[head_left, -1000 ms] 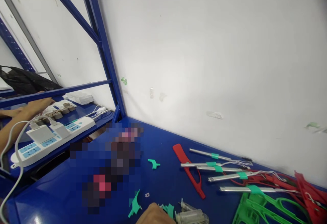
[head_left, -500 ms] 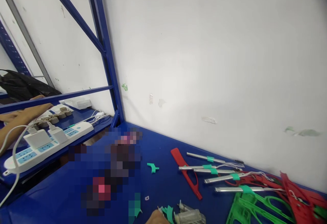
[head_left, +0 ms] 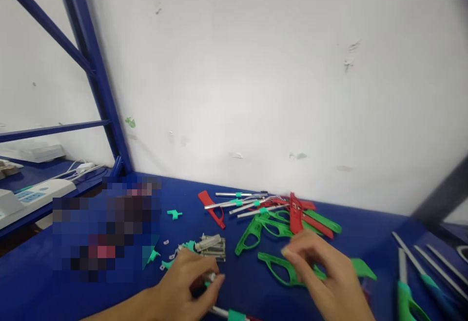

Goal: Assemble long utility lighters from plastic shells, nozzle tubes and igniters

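My left hand (head_left: 188, 282) is at the lower middle, thumb and fingers curled around a small whitish part (head_left: 211, 277), mostly hidden. Just below it lies a metal tube with a teal collar (head_left: 236, 315), cut off by the frame edge. My right hand (head_left: 327, 274) has thumb and index finger pressed together, over a green lighter handle shell (head_left: 280, 268) on the table. Whether anything is in that pinch is hidden. Beyond my left hand are clear plastic tanks (head_left: 211, 247) and several teal triggers (head_left: 174, 214).
Several metal tubes with wires (head_left: 252, 206) lie by the wall, beside red handle shells (head_left: 296, 213) and green ones (head_left: 250, 235). Long-barrelled lighters (head_left: 405, 289) lie at the right. A blue frame post (head_left: 98, 77) rises at the left, with a power strip (head_left: 46, 194) beyond it. Part of the table is pixelated.
The view has swung right and both hands now show. Earlier only part of one hand showed at the bottom edge. The co-worker's arm on the left has left the view.
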The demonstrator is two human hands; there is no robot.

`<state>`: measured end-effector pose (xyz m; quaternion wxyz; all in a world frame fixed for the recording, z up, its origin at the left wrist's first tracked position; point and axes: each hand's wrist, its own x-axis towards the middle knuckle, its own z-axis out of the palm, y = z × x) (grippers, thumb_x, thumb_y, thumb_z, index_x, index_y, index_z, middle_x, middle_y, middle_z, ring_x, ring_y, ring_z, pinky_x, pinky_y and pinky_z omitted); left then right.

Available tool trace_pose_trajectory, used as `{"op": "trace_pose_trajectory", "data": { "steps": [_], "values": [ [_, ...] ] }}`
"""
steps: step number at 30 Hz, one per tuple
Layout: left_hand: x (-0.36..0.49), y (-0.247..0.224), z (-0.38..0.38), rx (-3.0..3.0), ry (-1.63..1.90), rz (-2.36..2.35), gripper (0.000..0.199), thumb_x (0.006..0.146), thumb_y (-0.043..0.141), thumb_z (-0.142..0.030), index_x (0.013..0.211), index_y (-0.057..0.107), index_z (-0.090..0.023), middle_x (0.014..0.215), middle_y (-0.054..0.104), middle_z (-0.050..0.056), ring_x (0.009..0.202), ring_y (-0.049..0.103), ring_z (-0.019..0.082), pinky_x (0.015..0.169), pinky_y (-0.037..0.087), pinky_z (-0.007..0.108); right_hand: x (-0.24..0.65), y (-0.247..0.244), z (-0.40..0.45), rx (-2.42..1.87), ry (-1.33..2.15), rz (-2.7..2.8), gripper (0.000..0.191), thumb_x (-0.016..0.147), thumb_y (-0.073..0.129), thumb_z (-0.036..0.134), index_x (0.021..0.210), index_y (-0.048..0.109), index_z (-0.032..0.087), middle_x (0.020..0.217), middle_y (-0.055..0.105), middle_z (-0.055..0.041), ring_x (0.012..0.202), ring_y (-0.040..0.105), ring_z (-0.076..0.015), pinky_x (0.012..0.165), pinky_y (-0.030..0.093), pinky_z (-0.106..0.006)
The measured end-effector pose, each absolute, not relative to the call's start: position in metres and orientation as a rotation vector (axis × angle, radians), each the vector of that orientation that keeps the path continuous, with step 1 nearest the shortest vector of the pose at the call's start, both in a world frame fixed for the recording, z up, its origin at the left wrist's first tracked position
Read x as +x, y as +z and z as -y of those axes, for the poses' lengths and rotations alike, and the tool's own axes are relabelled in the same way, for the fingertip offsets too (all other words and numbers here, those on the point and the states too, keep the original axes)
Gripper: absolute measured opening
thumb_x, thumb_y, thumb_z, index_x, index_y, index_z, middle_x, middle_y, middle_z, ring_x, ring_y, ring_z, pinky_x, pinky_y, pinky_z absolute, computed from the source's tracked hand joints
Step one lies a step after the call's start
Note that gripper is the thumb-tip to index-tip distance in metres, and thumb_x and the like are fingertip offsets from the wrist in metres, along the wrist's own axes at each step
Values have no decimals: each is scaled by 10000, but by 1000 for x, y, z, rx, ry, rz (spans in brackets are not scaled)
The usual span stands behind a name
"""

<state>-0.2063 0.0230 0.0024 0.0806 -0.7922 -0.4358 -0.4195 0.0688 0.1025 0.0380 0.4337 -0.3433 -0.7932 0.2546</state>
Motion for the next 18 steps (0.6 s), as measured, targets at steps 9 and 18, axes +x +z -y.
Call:
{"op": "trace_pose_trajectory", "data": {
  "steps": [9, 18],
  "values": [
    [-203, 12, -18, -2320, -1237, 1358, 128, 955, 517, -167, 890, 616, -216, 559, 600, -54, 481, 582, 116, 571, 470, 244, 56, 40, -100, -1031, 1245, 1843, 524, 924, 590, 745, 785, 540, 242, 566, 400, 64, 517, 407, -131, 518, 308, -270],
    [-206, 13, -12, -2387, -1294, 1274, 208, 891, 528, -74, 989, 620, -233, 718, 713, -31, 609, 697, 136, 667, 533, 267, 53, 36, -110, -999, 1377, 1750, 479, 955, 629, 663, 777, 506, 236, 547, 329, 95, 499, 324, -100, 493, 242, -250]
  ]
}}
